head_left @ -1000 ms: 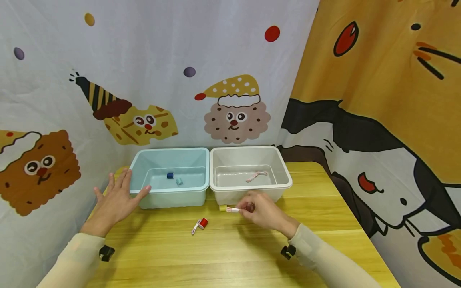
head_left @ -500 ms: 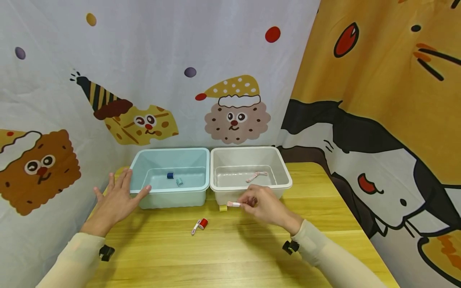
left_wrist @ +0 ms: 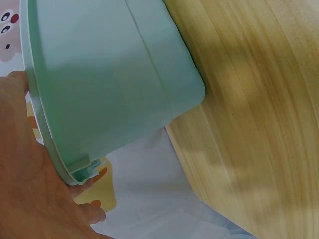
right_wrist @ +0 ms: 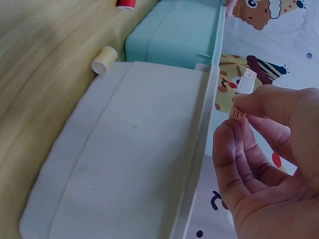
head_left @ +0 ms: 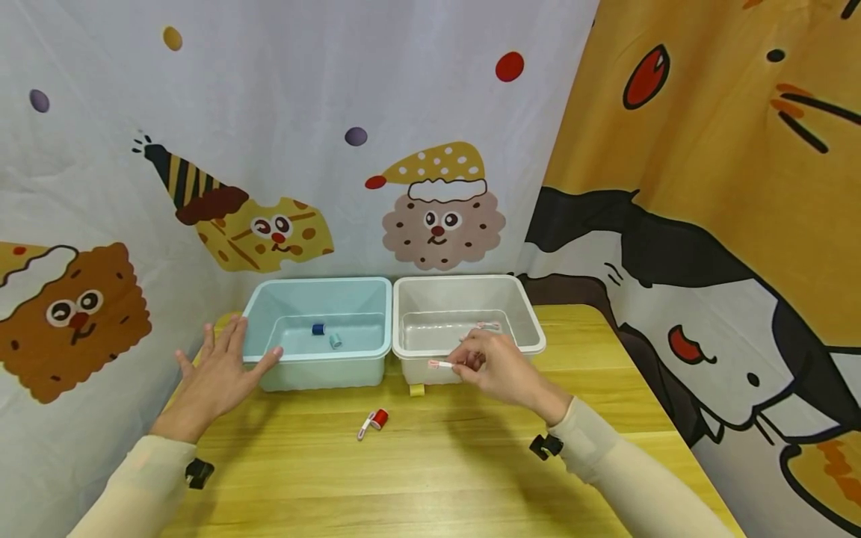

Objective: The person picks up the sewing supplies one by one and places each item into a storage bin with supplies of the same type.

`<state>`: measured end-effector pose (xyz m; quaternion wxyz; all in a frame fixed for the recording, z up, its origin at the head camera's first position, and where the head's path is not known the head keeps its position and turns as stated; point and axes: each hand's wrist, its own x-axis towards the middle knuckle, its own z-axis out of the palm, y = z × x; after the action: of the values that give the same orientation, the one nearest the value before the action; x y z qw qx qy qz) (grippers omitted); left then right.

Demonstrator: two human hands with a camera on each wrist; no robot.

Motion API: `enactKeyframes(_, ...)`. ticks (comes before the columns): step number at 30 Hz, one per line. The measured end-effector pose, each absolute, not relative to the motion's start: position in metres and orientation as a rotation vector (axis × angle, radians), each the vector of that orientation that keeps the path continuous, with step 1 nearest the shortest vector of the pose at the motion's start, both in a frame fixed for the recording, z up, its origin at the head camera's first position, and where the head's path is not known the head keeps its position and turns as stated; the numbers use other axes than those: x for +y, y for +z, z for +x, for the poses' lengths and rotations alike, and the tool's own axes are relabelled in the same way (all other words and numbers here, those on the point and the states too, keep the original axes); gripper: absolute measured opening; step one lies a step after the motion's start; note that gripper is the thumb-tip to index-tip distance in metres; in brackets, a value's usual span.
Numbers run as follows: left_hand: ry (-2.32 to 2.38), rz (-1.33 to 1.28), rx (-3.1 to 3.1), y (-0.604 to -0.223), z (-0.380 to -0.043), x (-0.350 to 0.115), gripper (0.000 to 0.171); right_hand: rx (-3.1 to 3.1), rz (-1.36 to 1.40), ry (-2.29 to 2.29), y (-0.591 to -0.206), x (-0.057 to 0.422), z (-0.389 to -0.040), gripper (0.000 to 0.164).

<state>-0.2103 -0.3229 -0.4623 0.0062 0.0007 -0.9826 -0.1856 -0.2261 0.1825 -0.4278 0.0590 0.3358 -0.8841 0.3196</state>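
My right hand (head_left: 501, 370) pinches a small folded measuring tape (head_left: 439, 365), white with red markings, between thumb and fingertips. It is in front of the white bin's (head_left: 457, 295) front rim in the head view; numbers show on the tape (right_wrist: 246, 82) in the right wrist view. Inside that bin lies another folded tape (head_left: 489, 326), partly hidden behind the hand. My left hand (head_left: 218, 370), fingers spread, rests at the left rim of the light blue bin (head_left: 323, 371). A dark blue thread spool (head_left: 318, 329) and a pale blue spool (head_left: 335, 341) lie in it.
A yellow thread spool (head_left: 417, 390) lies on the wooden table (head_left: 403, 478) at the foot of the white bin. Nearer me, a red spool (head_left: 380, 419) lies against a folded white tape (head_left: 366, 426). A printed curtain (head_left: 282, 90) hangs behind the bins.
My right hand has lifted the folded measuring tape up and slightly right, away from the yellow spool, which stays on the table. The left hand has kept its place.
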Motion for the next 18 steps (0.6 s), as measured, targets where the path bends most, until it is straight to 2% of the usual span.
enactKeyframes(18,-0.593,-0.003,-3.064,-0.463,-0.211,-0.323,0.120,-2.676,0.951,0.931,-0.403,0.192,-0.253,0.008)
